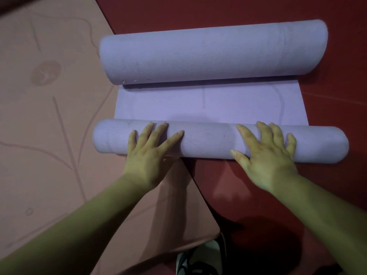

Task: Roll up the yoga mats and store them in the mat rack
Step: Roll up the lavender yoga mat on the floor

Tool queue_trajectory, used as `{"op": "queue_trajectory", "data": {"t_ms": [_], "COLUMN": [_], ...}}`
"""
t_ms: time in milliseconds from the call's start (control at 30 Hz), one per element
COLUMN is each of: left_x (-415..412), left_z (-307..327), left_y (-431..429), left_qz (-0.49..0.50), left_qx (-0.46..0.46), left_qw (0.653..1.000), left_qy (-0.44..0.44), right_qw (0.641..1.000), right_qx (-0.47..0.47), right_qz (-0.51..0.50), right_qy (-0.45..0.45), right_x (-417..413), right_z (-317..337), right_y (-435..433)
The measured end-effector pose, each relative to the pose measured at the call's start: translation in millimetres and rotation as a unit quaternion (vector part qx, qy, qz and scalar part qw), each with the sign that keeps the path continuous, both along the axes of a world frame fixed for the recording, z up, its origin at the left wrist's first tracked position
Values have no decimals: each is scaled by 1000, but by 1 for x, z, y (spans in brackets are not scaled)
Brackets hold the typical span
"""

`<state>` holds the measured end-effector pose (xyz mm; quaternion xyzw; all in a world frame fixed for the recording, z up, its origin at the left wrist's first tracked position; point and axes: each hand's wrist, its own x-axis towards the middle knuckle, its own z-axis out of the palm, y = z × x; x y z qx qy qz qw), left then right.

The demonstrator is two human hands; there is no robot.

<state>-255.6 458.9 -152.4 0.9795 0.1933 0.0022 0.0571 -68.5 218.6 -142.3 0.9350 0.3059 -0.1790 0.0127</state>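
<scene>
Room: dark red floor (pixel 258 8), peach line-patterned mat (pixel 49 116) spread flat at left. Lavender foam yoga mat (pixel 218 104) on floor, rolled from both ends. left hand (pixel 151 155), right hand (pixel 266 155): fingers splayed straight, pressing near roll (pixel 208 141), gripping nothing.

Bare left hand (pixel 151 155), bare right hand (pixel 267 157), pale dark-laced shoe (pixel 208 249).

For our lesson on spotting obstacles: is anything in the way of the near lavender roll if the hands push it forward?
Yes. The larger far roll lies across the far end of the flat stretch, squarely in the path of the near roll. Left hand and right hand rest flat on the near roll, with nothing between.
</scene>
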Motion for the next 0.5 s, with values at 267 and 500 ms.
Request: {"op": "queue_trajectory", "data": {"t_ms": [267,500], "left_x": [18,32], "left_z": [2,8], "left_y": [15,27], "left_qz": [-1,3], "left_qx": [-22,-46], "left_qw": [1000,999], "left_qy": [0,26], "right_qw": [999,999], "right_qx": [19,42], "right_qz": [28,32], "right_qy": [5,-2], "right_x": [13,19], "right_z": [8,5], "right_y": [10,16]}}
